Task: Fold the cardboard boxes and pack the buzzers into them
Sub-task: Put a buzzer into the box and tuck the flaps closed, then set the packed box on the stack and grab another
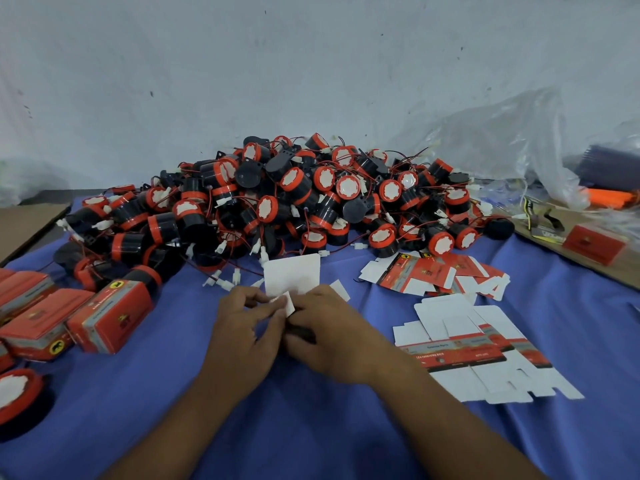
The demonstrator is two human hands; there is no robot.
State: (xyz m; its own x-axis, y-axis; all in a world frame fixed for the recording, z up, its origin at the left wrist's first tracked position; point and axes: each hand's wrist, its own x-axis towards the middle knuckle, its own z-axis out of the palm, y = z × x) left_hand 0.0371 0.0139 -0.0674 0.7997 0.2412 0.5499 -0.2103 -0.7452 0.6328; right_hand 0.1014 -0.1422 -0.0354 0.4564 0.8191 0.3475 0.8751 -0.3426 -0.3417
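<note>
A big heap of black and red buzzers (277, 202) with thin wires fills the far middle of the blue cloth. In front of it my left hand (242, 327) and my right hand (329, 334) both hold one cardboard box (292, 275), white inner side up. My fingers pinch its small near flaps. Something dark shows under my right hand; I cannot tell what it is. Flat unfolded box blanks (485, 358) lie to the right, with more (433, 271) beyond them. Folded red boxes (110, 313) stand at the left.
One buzzer (17, 393) lies at the near left edge. A crumpled clear plastic bag (502, 140) and an orange object (609, 197) sit at the far right. A red box (594, 245) rests on the brown board at the right.
</note>
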